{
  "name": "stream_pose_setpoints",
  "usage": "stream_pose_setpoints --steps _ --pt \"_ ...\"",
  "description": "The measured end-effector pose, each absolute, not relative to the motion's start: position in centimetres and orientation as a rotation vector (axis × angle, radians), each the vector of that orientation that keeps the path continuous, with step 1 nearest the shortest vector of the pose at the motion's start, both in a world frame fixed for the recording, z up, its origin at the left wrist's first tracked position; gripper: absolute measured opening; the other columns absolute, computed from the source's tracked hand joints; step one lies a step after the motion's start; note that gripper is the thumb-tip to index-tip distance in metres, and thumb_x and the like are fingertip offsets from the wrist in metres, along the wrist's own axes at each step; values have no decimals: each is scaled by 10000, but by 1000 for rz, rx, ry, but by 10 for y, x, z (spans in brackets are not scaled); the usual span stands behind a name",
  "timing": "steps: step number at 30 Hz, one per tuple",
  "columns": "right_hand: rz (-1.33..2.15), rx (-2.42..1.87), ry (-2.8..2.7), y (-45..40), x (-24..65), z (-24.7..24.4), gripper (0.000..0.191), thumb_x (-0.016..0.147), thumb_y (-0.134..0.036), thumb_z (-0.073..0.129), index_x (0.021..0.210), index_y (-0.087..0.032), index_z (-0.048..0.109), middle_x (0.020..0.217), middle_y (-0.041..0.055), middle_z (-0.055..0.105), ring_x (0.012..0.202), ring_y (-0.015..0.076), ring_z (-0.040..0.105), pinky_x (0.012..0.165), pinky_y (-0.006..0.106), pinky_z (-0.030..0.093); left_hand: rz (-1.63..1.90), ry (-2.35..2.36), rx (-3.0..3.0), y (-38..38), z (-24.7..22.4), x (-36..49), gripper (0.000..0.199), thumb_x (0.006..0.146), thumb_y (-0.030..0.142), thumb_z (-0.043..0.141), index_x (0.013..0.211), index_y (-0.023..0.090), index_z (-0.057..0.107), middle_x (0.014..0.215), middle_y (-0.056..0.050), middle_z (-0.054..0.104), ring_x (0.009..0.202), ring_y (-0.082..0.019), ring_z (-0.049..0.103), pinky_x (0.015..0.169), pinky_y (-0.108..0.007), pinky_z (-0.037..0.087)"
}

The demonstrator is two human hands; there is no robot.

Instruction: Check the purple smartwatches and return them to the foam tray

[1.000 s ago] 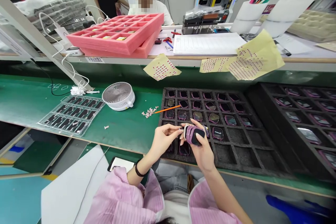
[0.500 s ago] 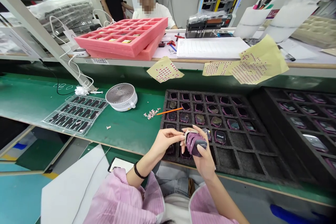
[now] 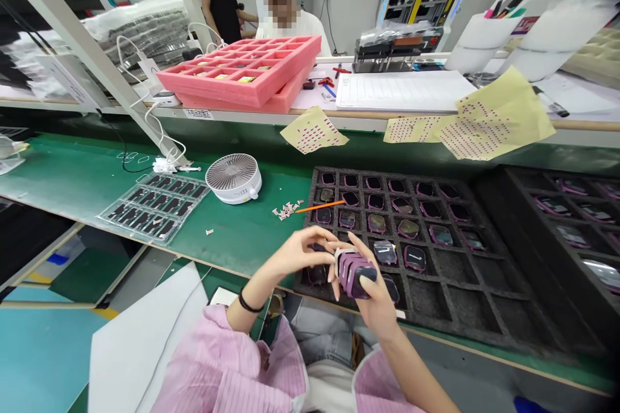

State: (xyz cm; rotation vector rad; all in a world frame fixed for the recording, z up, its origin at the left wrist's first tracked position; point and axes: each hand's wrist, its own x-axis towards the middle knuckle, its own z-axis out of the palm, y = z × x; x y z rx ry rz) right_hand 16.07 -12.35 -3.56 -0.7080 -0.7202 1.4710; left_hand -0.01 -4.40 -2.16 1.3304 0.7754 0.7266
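- Fingers of my right hand (image 3: 378, 303) clamp a stack of purple-framed devices (image 3: 347, 273), above the near side of the black foam tray (image 3: 453, 264); my left hand (image 3: 303, 250) touches the stack's left end, though whether its fingers grip there I cannot tell;
- if my right hold slackened while the left pressed, the stack could fan apart and drop;
- similar devices (image 3: 415, 258) sit in the black foam tray; left of it, a clear tray (image 3: 169, 232) carries black pieces; beyond it, a pink tray (image 3: 217, 91) holds yellowish bits.
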Motion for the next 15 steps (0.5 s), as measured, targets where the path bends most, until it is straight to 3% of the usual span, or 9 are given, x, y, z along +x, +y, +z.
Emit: stream_pose_setpoints --steps 3,5,10,15 --pt "1414 -667 -652 -116 163 -25 593 763 -384 653 1336 -339 502 1181 91 622 669 183 581 447 297 453 906 1157 1558 -1 -23 -22 345 815 486 621 915 156 622 836 -49 657 672 -134 613 496 -199 407" --pt "1447 -647 -586 -114 168 -20 576 790 -386 604 1351 -326 488 1138 99 643 658 186 574 427 284 429 876 1526 1836 28 -30 -30 243 863 398 586 895 163 639 926 -60 665 781 -151 628 653 -238 483" --pt "1510 -649 -481 -114 176 -14 604 807 -380 535 1399 -293 450 1077 111 666 627 187 548 416 283 404 594 1791 2050 72 -59 -25 110 769 262 705 812 165 675 979 -96 626 1024 -253 579 865 -344 491" --pt "1520 -631 -487 -116 177 -12 594 804 -376 518 1390 -301 463 1085 110 663 630 183 546 420 277 403 544 1744 2088 83 -63 -18 163 745 260 724 643 153 654 826 -89 621 900 -246 616 846 -364 504"
